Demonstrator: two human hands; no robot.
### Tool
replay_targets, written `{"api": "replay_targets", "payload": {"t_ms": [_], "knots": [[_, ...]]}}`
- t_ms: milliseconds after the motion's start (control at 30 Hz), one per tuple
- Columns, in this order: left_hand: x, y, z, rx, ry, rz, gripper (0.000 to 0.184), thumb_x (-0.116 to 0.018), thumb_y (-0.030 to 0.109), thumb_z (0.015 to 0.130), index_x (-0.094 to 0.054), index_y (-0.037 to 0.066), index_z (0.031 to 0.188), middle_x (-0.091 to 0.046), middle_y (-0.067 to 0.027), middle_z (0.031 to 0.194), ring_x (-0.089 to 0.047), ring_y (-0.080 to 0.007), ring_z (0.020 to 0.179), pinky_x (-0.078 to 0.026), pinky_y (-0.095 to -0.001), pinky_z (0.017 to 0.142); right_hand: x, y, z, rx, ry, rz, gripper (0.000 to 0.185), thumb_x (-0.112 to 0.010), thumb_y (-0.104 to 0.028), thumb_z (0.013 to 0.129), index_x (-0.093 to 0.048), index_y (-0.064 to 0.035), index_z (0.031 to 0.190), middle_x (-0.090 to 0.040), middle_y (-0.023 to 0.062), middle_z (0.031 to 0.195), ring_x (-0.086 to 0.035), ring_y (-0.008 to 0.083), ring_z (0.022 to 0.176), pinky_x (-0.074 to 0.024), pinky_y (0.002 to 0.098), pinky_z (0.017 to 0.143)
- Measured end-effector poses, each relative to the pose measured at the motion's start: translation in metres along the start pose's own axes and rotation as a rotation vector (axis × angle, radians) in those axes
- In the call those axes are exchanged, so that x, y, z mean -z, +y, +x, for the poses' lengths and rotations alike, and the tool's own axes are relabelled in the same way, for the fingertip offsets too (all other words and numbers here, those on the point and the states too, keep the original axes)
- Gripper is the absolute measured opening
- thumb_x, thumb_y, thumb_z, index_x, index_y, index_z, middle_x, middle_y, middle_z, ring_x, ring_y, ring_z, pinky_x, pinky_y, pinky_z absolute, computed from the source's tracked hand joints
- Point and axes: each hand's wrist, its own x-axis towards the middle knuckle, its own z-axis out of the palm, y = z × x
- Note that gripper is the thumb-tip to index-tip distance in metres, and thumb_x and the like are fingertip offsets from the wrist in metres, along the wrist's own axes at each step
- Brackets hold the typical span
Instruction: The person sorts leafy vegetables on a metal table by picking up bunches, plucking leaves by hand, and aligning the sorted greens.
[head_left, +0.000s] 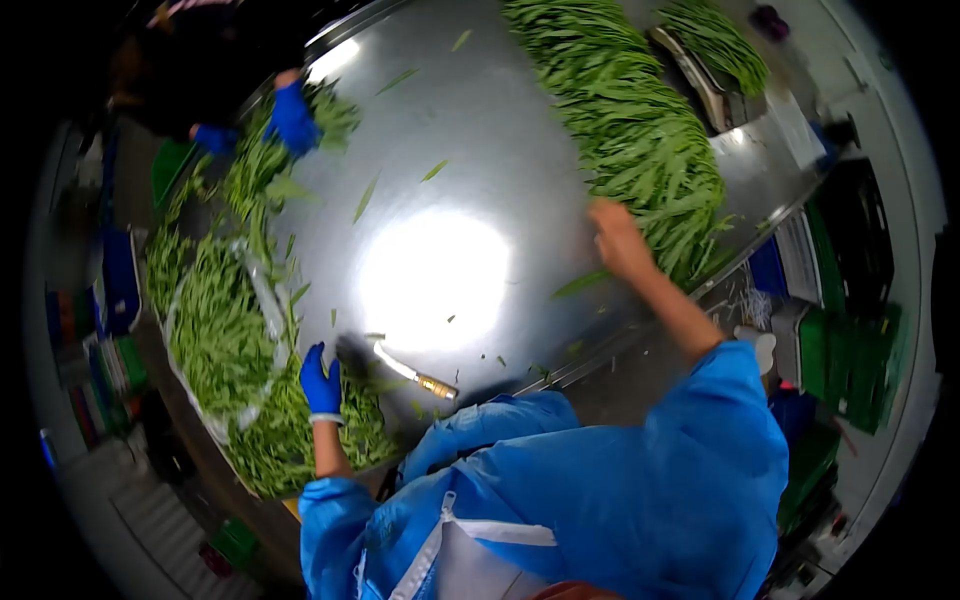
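Note:
My left hand [321,385], in a blue glove, rests at the edge of a heap of loose leafy greens [225,350] on the left of the metal table. Its fingers are stretched out and the thumb stands apart. Bare and a little blurred, my right hand [622,240] is at the left edge of a long row of stacked leafy greens [640,130]. Its fingers look bent, but whether they hold a leaf cannot be made out. A knife [415,373] with a pale curved blade and a brass-coloured handle lies on the table between my hands.
Across the table [540,240], a co-worker's blue-gloved hands [293,120] are in the greens. Clear plastic [262,290] lies among the left heap. More greens [715,45] lie by a metal-edged object [695,80] at upper right. Green crates [850,360] stand off the table's right side.

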Motion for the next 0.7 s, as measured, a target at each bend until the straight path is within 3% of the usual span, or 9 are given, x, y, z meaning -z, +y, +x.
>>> {"api": "replay_targets", "payload": {"t_ms": [133, 233, 333, 400, 533, 700], "knots": [[0.008, -0.034, -0.020, 0.255, 0.112, -0.188, 0.038, -0.066, 0.017, 0.085, -0.059, 0.002, 0.118, -0.061, -0.0170, 0.119, -0.057, -0.0327, 0.110, -0.043, -0.0395, 0.096, -0.054, -0.115, -0.043, 0.255, -0.280, 0.195, 0.039, -0.054, 0.001, 0.076, -0.056, -0.0012, 0.115, -0.049, 0.0193, 0.128, -0.048, 0.0371, 0.117, -0.0395, 0.0429, 0.100], [0.012, -0.031, -0.028, 0.294, 0.111, -0.057, 0.040, -0.063, 0.023, 0.087, -0.057, 0.005, 0.122, -0.058, -0.0164, 0.124, -0.054, -0.0330, 0.115, -0.040, -0.0409, 0.100, -0.070, -0.196, -0.057, 0.219, -0.420, 0.317, 0.036, -0.060, -0.001, 0.078, -0.057, -0.0026, 0.113, -0.050, 0.0163, 0.129, -0.049, 0.0346, 0.117, -0.0411, 0.0404, 0.099], [-0.010, -0.041, -0.039, 0.142, 0.147, -0.089, 0.048, -0.063, 0.029, 0.083, -0.056, 0.007, 0.125, -0.053, -0.0194, 0.130, -0.049, -0.0374, 0.120, -0.036, -0.0436, 0.104, -0.082, -0.249, -0.065, 0.157, -0.416, 0.401, 0.035, -0.065, -0.002, 0.078, -0.058, -0.0035, 0.112, -0.055, 0.0155, 0.120, -0.056, 0.0330, 0.105, -0.0463, 0.0400, 0.089], [0.003, -0.033, -0.046, 0.110, -0.036, -0.041, 0.053, -0.064, 0.033, 0.081, -0.054, 0.009, 0.127, -0.049, -0.0181, 0.134, -0.043, -0.0380, 0.125, -0.032, -0.0477, 0.106, -0.098, -0.266, -0.067, 0.101, -0.515, 0.427, 0.036, -0.066, -0.001, 0.077, -0.059, -0.0036, 0.111, -0.059, 0.0156, 0.111, -0.059, 0.0329, 0.097, -0.0479, 0.0396, 0.083], [0.014, -0.075, -0.094, 0.077, -0.107, 0.133, 0.057, -0.062, 0.034, 0.080, -0.048, 0.015, 0.132, -0.040, -0.0131, 0.142, -0.034, -0.0364, 0.132, -0.023, -0.0533, 0.109, -0.114, -0.318, -0.061, 0.067, -0.566, 0.414, 0.034, -0.066, 0.002, 0.075, -0.061, -0.0033, 0.108, -0.063, 0.0152, 0.095, -0.062, 0.0330, 0.085, -0.0491, 0.0393, 0.074], [0.048, -0.192, -0.170, 0.105, -0.041, 0.240, 0.053, -0.056, 0.025, 0.082, -0.048, 0.014, 0.133, -0.040, -0.0081, 0.144, -0.032, -0.0337, 0.134, -0.021, -0.0540, 0.110, -0.146, -0.392, -0.048, 0.100, -0.722, 0.301, 0.034, -0.066, 0.001, 0.075, -0.061, -0.0037, 0.108, -0.064, 0.0165, 0.102, -0.063, 0.0330, 0.093, -0.0509, 0.0386, 0.079]]}}
